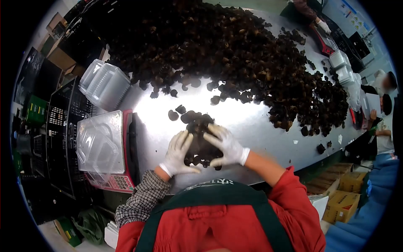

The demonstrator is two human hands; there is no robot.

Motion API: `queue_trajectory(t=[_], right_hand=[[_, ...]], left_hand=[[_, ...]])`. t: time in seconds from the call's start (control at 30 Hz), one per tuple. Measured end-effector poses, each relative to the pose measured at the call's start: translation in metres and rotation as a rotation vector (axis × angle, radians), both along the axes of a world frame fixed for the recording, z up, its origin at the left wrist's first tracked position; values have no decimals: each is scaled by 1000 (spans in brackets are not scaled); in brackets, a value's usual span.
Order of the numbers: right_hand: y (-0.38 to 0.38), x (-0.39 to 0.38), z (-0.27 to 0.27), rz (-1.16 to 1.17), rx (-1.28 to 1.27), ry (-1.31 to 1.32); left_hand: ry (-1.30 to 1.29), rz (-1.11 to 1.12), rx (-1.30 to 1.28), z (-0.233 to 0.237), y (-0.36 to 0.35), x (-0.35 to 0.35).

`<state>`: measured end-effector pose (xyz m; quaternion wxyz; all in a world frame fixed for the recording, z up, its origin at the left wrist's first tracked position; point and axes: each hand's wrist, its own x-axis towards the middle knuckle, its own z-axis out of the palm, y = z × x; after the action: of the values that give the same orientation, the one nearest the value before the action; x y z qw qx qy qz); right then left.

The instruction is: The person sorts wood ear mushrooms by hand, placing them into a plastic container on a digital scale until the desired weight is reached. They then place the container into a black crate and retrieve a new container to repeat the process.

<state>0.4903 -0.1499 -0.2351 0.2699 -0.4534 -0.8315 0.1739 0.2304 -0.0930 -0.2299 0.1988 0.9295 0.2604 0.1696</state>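
Note:
A small heap of dark brown, crinkled pieces (203,145), which look like wood ear mushrooms, lies on the metal table (155,113) in front of me. My left hand (179,154), in a white glove, rests against the heap's left side, fingers spread. On its right side my right hand (226,146), gloved the same way, touches the pieces with its fingers apart. Neither hand is closed round a piece, though the fingertips partly overlap the heap. Two loose mushroom pieces (173,115) lie just beyond it.
A large mushroom pile (235,46) covers the table's far side. At left are a red scale (129,151) with a clear plastic container (98,145), stacked clear trays (107,86) and black crates (58,117). Other people (384,84) work at right, near cardboard boxes (342,206).

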Motion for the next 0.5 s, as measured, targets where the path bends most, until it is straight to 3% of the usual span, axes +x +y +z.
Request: queue_trajectory(t=[0.1,0.3,0.37,0.43,0.5], right_hand=[[-29,-11,2,71,15,-110],[-4,-23,2,-139,65,-150],[12,-25,0,-190,6,-219],[32,-25,8,-245,-122,-123],[54,-26,20,-381,-394,42]], left_hand=[[35,-70,72,-4,-20,1],[48,21,93,-1,9,22],[7,74,-15,-13,25,30],[-83,153,-72,-10,40,42],[-198,327,-1211,44,55,60]])
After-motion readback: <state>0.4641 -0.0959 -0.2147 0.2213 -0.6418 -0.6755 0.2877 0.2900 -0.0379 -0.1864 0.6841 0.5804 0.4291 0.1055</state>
